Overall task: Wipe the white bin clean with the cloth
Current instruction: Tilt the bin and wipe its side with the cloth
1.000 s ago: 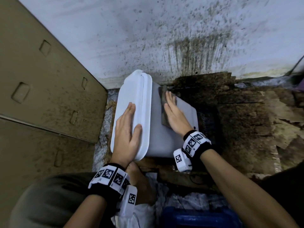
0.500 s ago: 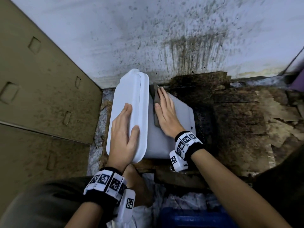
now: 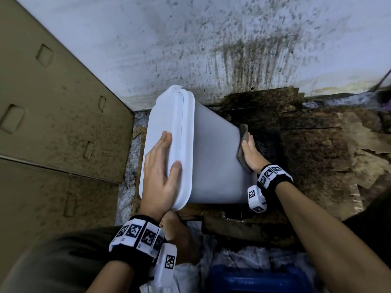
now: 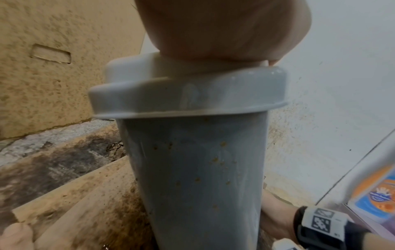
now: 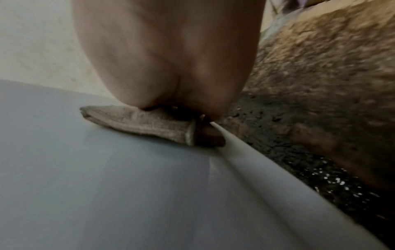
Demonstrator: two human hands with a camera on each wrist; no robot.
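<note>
Pressing our flat left hand [image 3: 161, 173] on the lid of the white bin [image 3: 213, 166], we steady it on the stained floor [image 3: 317, 149] by the wall, while our right hand [image 3: 252, 154], fingers straight, presses the cloth [image 3: 243, 142] against its lower right side.

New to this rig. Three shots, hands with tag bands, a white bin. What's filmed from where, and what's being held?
No robot here: a person wears three cameras and tagged wristbands. The head view looks down on both hands. The left hand lies flat on the lid of the white bin, steadying it. The right hand presses a brown cloth against the bin's side near its bottom edge, with no curled grip that I can see. The left wrist view shows the bin's speckled narrow side; the right wrist view shows the cloth under the palm. The bin stands on stained cardboard beside a spattered wall.
</note>
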